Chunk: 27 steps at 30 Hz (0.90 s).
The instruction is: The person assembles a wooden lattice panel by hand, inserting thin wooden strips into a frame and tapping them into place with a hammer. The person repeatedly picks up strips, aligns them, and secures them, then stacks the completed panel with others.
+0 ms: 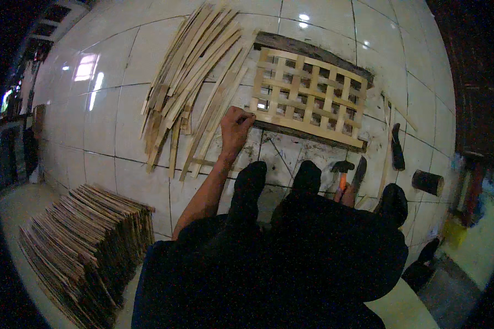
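Observation:
My left hand (236,130) reaches forward with its fingers closed in a pinch at the near left corner of a woven lattice panel (291,89). Pale flat bamboo strips cross over and under each other in the panel, leaving square gaps. The panel lies between two dark wooden bars, one along its far edge (313,50) and one along its near edge (307,135). My right hand does not show. Nearer my legs lie a hammer (343,174) with an orange handle and a dark-bladed knife (359,172), their lower ends partly hidden by dark clothing.
Loose bamboo strips (195,82) spread over the tiled floor (107,129) left of the panel. A tall stack of thin slatted pieces (88,252) stands at the near left. A dark tool-like object (397,148) and a short dark cylinder (427,182) lie at the right.

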{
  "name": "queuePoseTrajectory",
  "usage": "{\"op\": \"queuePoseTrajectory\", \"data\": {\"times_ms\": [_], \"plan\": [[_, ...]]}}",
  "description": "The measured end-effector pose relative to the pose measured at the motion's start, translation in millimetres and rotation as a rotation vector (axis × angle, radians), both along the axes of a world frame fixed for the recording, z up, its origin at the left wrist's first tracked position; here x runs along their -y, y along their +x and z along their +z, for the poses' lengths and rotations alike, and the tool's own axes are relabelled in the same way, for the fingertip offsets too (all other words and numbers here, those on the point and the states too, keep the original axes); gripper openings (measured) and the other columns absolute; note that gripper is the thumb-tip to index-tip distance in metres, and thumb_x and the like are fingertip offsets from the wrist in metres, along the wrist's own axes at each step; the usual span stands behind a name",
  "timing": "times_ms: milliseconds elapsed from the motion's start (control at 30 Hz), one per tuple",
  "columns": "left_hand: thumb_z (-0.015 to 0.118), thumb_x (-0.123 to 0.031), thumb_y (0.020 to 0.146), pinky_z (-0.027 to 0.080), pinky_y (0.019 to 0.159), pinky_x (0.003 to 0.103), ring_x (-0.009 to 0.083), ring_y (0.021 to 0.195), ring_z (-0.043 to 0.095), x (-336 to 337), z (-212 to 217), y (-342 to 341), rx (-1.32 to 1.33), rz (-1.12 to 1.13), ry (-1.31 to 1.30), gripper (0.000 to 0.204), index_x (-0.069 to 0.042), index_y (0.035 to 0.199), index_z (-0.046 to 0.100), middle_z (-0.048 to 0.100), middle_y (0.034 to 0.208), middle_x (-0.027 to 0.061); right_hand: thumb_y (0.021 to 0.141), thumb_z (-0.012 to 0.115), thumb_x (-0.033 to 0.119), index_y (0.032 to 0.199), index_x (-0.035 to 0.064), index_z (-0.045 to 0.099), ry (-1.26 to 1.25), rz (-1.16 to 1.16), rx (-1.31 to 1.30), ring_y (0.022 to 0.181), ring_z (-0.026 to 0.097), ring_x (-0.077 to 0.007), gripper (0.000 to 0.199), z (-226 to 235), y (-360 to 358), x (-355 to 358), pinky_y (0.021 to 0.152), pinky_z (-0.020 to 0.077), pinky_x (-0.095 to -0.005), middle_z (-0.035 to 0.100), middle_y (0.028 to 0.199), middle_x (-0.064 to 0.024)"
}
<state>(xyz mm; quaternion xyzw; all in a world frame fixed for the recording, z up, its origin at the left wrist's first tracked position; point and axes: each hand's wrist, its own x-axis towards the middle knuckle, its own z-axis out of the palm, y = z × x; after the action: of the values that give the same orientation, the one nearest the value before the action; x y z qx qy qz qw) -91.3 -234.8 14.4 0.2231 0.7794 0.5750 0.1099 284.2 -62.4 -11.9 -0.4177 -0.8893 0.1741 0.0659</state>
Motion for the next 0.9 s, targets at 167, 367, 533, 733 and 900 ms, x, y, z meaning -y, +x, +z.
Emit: {"op": "queuePoseTrajectory", "data": {"times_ms": [167, 367, 533, 733, 900], "plan": [[0.072, -0.005, 0.077, 0.047, 0.066, 0.03, 0.0183, 0.072, 0.058, 3.3, 6.0, 0.5, -0.033, -0.004, -0.041, 0.01, 0.001, 0.081, 0.066, 0.055, 0.08, 0.0094, 0.099, 0.043, 0.032, 0.118, 0.0033, 0.051, -0.55, 0.11, 0.041, 0.066, 0.063, -0.0339, 0.035, 53.7, -72.0, 10.3, 0.057, 0.048, -0.0423, 0.063, 0.076, -0.0179], [0.071, -0.005, 0.077, 0.047, 0.066, 0.03, 0.0197, 0.071, 0.057, 7.6, -1.2, -0.4, -0.071, 0.003, -0.008, 0.01, 0.001, 0.08, 0.065, 0.055, 0.08, 0.0094, 0.101, 0.043, 0.029, 0.128, 0.0058, 0.047, -0.675, 0.352, -0.055, 0.077, 0.063, -0.0435, 0.036, 124.4, -220.3, 40.3, 0.065, 0.0483, -0.0516, 0.064, 0.082, -0.0239], [0.071, -0.006, 0.077, 0.046, 0.065, 0.031, 0.0206, 0.071, 0.057, 7.7, -2.6, 0.8, -0.073, 0.0, -0.056, 0.011, 0.001, 0.078, 0.063, 0.055, 0.08, 0.0104, 0.101, 0.043, 0.026, 0.123, 0.0066, 0.048, -0.471, 0.495, -0.188, 0.072, 0.06, -0.0458, 0.03, 85.3, -242.8, 47.0, 0.063, 0.0451, -0.0539, 0.06, 0.076, -0.0255], [0.072, -0.007, 0.077, 0.047, 0.064, 0.032, 0.0226, 0.07, 0.058, 9.6, -9.4, -3.0, -0.093, -0.009, -0.059, 0.012, 0.001, 0.08, 0.064, 0.055, 0.08, 0.0114, 0.101, 0.042, 0.027, 0.11, 0.0043, 0.05, -0.504, 0.43, -0.068, 0.068, 0.06, -0.0464, 0.025, 89.7, -242.9, 49.6, 0.057, 0.0477, -0.0548, 0.061, 0.076, -0.0245], [0.072, -0.007, 0.077, 0.047, 0.065, 0.032, 0.0225, 0.07, 0.058, 8.0, -7.7, -3.3, -0.105, -0.016, -0.111, 0.011, 0.001, 0.081, 0.065, 0.055, 0.08, 0.0118, 0.101, 0.04, 0.029, 0.114, 0.0042, 0.046, -0.487, 0.418, -0.191, 0.069, 0.06, -0.0477, 0.028, 79.7, -237.7, 50.1, 0.06, 0.0467, -0.0582, 0.061, 0.075, -0.0261]]}}
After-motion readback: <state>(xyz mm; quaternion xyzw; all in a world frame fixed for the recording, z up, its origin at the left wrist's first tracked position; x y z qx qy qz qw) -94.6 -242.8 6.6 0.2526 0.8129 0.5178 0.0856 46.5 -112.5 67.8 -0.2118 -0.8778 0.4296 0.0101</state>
